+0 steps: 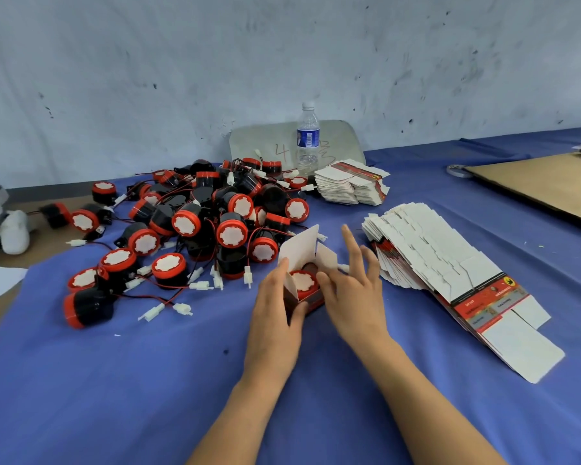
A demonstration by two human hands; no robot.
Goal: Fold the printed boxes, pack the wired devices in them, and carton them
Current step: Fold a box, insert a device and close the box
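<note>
Left grip (273,315) clasps the open printed box (300,247) containing a wired device (303,281); right grip (356,290), fingers spread, just right of the box.

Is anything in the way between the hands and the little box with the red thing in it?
No, nothing visible is. The left hand grips the box, the red device sits inside it, and the right hand reaches its open top with fingers spread. The white flap stands up, not yet folded.
</note>
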